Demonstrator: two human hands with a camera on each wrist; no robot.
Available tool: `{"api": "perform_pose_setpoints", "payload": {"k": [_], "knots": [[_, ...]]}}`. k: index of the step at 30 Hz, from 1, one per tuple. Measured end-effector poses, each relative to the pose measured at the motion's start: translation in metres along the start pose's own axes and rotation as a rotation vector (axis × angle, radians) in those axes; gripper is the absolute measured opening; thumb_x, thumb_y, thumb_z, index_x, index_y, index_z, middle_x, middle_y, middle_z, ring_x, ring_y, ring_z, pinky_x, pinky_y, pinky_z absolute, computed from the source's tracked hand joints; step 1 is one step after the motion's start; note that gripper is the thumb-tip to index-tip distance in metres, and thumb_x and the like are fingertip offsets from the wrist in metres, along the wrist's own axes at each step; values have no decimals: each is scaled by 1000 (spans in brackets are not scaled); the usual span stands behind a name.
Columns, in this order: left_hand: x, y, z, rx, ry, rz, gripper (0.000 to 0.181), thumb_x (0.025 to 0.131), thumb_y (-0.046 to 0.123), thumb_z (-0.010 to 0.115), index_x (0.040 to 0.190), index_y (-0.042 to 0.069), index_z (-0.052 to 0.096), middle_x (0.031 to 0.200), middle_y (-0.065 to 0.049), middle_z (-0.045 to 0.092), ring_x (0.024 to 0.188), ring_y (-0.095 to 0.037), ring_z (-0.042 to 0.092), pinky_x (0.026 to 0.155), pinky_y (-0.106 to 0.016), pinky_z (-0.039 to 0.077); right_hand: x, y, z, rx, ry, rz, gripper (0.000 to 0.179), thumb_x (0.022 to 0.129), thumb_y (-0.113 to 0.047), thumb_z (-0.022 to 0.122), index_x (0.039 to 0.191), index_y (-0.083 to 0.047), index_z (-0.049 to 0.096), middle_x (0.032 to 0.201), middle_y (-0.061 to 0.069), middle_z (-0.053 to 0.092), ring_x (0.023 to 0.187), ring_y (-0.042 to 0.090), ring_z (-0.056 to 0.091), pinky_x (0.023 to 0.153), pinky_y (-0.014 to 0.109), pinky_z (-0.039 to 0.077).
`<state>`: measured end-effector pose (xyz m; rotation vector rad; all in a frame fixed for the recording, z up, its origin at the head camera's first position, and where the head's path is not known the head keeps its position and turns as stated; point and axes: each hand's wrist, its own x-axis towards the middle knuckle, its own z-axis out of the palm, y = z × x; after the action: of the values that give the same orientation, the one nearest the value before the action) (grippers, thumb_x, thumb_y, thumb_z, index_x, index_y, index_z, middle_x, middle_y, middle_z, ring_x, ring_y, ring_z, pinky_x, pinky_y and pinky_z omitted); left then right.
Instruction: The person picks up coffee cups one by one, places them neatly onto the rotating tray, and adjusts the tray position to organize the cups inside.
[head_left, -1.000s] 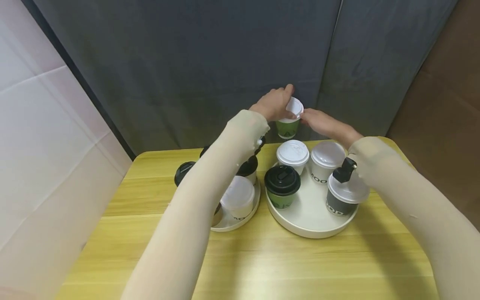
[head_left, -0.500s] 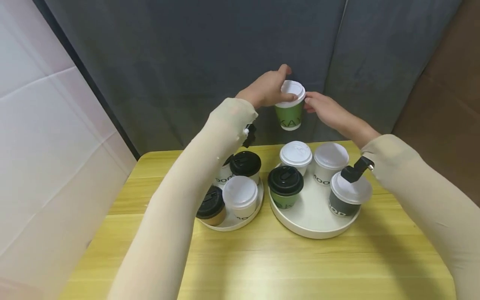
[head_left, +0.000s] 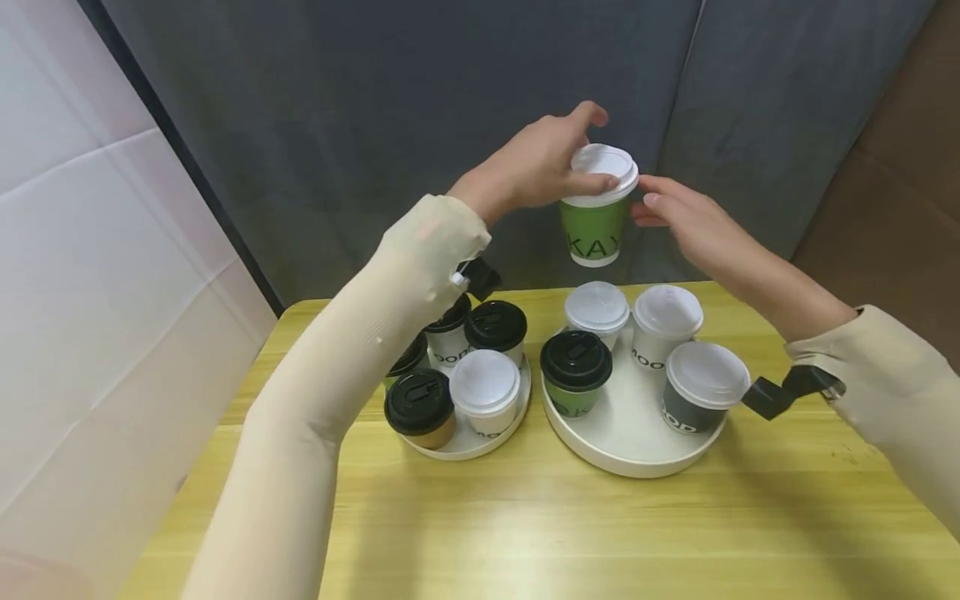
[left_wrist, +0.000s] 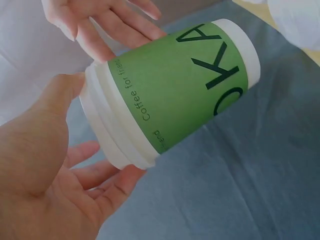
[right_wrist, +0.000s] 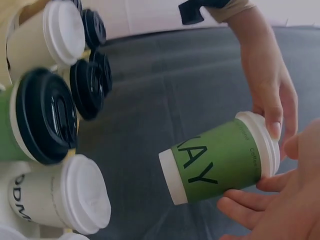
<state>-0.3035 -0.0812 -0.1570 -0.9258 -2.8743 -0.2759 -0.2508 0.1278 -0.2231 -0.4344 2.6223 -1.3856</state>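
Observation:
A green paper coffee cup (head_left: 596, 229) with a white lid (head_left: 602, 162) is held upright in the air, above the table's far edge. My left hand (head_left: 536, 162) grips its lid from the left, thumb and fingers on opposite sides of the rim. From the right, my right hand (head_left: 705, 225) touches the cup near the lid with extended fingers. Dark letters show on the green band in the left wrist view, where the left thumb (left_wrist: 62, 92) lies against the lid. In the right wrist view, the right fingers (right_wrist: 250, 202) lie along the cup's side.
Below stands a larger round cream tray (head_left: 637, 467) with several lidded cups, among them a black-lidded green one (head_left: 576, 367). Left of it, a smaller round tray (head_left: 461, 455) carries several cups, mostly black-lidded. A grey curtain (head_left: 450, 83) hangs behind the wooden table (head_left: 510, 533).
The green cup has risen and come closer, turning so its lettering faces me. Both hands moved up with it. My right forearm has swung outward to the right.

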Motion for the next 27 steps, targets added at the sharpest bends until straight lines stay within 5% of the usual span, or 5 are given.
{"api": "perform_pose_setpoints", "payload": {"k": [10,17,21,27], "knots": [[-30,28,7,18,62,93,73,91,48,63,147,11,34,124,-7,68,108,-16,64,92,-28,52,-43,7,5,-21,-6,17,58,106,-46,24,160,-27,14,156,17,41,150,38,28,113,74,17],[-46,48,13,37,48,115,74,90,49,64,147,11,35,127,-6,68,107,-15,65,91,-25,52,-72,22,11,57,-20,-13,56,107,-43,26,159,-28,17,157,16,38,147,39,30,114,76,6],[-54,59,23,40,34,152,73,90,49,65,145,11,36,125,-4,68,104,-14,64,87,-24,52,-92,39,15,58,-1,-32,54,107,-41,28,159,-27,19,155,16,42,143,35,36,114,73,15],[-68,75,43,50,19,201,73,89,51,65,145,13,37,121,-2,68,105,-16,61,86,-24,51,-121,68,25,-7,42,-53,50,108,-36,32,157,-35,23,155,6,45,126,-12,48,107,26,40]]}}
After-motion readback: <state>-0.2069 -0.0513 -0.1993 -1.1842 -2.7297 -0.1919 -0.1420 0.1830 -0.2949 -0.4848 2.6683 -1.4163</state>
